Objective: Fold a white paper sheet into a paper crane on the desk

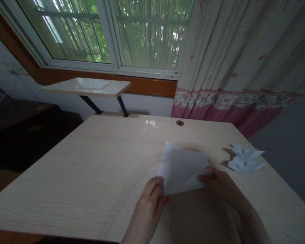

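A white sheet of paper (184, 167) is held above the front part of the wooden desk, tilted a little. My left hand (152, 195) pinches its near left corner between thumb and fingers. At the right edge, my right hand (217, 181) grips the paper, thumb on the upper face and fingers closed around the edge. Right of that hand, two folded white paper shapes (246, 159) lie close together on the desk.
The pale desk (91, 176) has a round cable hole (180, 123) near its back edge. A raised shelf (104, 88) on black legs stands at the back left, with white paper (92, 83) on it. Behind are a window (152, 40) and a curtain (218, 67).
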### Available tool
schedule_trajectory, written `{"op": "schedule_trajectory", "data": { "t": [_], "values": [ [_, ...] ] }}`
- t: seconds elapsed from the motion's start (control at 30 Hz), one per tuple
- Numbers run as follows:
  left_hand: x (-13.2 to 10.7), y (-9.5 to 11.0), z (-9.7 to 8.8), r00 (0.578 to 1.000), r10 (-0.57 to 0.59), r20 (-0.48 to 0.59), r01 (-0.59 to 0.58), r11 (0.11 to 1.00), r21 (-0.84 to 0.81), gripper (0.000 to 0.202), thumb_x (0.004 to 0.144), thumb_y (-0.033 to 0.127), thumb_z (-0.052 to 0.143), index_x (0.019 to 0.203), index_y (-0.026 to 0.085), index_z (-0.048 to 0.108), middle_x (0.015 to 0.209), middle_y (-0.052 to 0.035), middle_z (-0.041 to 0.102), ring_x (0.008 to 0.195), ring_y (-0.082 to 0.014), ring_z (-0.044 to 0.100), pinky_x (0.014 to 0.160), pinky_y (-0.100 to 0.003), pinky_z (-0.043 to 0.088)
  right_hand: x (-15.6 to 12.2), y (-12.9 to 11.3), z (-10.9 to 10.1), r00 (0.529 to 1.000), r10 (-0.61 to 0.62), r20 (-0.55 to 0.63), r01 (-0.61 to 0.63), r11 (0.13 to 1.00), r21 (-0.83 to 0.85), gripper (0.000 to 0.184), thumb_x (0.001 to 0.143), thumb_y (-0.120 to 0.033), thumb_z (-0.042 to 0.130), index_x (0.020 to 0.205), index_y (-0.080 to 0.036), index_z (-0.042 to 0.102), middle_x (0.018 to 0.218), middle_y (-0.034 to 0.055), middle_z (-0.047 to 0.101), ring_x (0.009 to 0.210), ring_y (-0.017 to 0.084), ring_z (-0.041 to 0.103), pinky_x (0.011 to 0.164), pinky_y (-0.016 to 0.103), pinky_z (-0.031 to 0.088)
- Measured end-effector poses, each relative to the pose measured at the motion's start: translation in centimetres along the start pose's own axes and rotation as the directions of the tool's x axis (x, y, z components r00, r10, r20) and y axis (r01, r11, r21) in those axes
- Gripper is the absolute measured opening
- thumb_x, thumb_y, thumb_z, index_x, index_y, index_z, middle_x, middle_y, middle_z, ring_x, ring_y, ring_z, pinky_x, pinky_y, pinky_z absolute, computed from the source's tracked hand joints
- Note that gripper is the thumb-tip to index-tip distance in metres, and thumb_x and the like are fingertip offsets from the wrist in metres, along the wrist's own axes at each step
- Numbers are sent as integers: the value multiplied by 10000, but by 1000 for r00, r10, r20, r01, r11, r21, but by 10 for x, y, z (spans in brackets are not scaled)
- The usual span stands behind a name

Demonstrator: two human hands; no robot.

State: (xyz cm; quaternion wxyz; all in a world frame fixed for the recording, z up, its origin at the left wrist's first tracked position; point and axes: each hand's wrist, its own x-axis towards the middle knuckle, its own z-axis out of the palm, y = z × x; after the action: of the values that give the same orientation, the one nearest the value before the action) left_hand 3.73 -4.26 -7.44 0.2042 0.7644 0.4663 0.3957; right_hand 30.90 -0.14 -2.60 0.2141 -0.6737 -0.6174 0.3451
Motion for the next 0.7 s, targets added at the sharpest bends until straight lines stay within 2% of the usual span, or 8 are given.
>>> {"op": "schedule_trajectory", "data": {
  "t": [0.3, 0.37, 0.4, 0.47, 0.53, 0.6, 0.63, 0.7],
  "values": [
    [-2, 1, 5, 999, -32, -26, 31, 999, -29, 91, 923, 164, 493, 878, 197, 566, 1157, -86, 587, 1071, -221, 606, 885, -397, 553, -8, -2, 8, 991, -69, -113, 70, 998, 4, 321, 856, -495, 503, 970, -220, 624, 955, 77, 711, 880, 258, 673, 747, 386, 526],
    [-3, -1, 6, 999, -36, -21, 35, 999, -9, 96, 927, 166, 494, 891, 198, 577, 1161, -84, 586, 1081, -222, 605, 899, -398, 548, -9, -2, 15, 977, -33, -210, 29, 999, -19, 386, 844, -519, 515, 1050, -201, 589, 1032, 112, 683, 926, 284, 660, 760, 420, 528],
    [-4, -1, 6, 999, -43, -11, 43, 999, 1, 92, 927, 169, 498, 895, 198, 579, 1163, -84, 586, 1085, -222, 605, 903, -397, 548, -10, -3, 19, 953, -28, -300, 16, 999, -42, 432, 837, -527, 525, 1099, -187, 564, 1081, 134, 659, 968, 302, 644, 789, 449, 521],
    [-4, -2, 6, 999, -54, 8, 54, 998, 18, 86, 928, 168, 500, 905, 196, 578, 1168, -85, 585, 1090, -222, 605, 902, -396, 552, -16, -7, 29, 845, -134, -517, 74, 988, -137, 500, 849, -516, 521, 1212, -172, 505, 1217, 168, 577, 1121, 341, 557, 897, 522, 464],
    [-4, -2, 6, 999, -49, 14, 49, 998, 30, 83, 929, 170, 497, 908, 194, 574, 1168, -89, 587, 1089, -225, 607, 900, -406, 555, -29, -12, 40, 655, -336, -677, 170, 938, -302, 461, 887, -434, 503, 1270, -177, 481, 1293, 178, 507, 1232, 355, 451, 982, 558, 384],
    [-3, -1, 6, 999, -38, -4, 38, 999, 39, 92, 931, 175, 486, 897, 191, 570, 1155, -95, 592, 1076, -231, 615, 888, -419, 562, -46, -16, 52, 530, -489, -692, 228, 869, -439, 404, 901, -274, 505, 1301, -232, 472, 1289, 142, 515, 1240, 331, 448, 1002, 535, 367],
    [-2, 0, 6, 999, -34, -16, 34, 998, 45, 98, 931, 177, 482, 885, 189, 568, 1148, -98, 594, 1069, -235, 618, 882, -426, 565, -54, -15, 58, 519, -538, -664, 240, 838, -491, 428, 891, -213, 508, 1315, -262, 468, 1258, 123, 543, 1209, 321, 478, 993, 521, 376],
    [-1, 2, 6, 999, -27, -33, 29, 998, 57, 109, 928, 177, 479, 866, 185, 568, 1139, -103, 597, 1064, -242, 621, 874, -441, 569, -69, -11, 69, 570, -612, -549, 290, 775, -562, 495, 876, -156, 476, 1350, -294, 451, 1226, 94, 585, 1152, 304, 530, 974, 490, 391]
  ]
}}
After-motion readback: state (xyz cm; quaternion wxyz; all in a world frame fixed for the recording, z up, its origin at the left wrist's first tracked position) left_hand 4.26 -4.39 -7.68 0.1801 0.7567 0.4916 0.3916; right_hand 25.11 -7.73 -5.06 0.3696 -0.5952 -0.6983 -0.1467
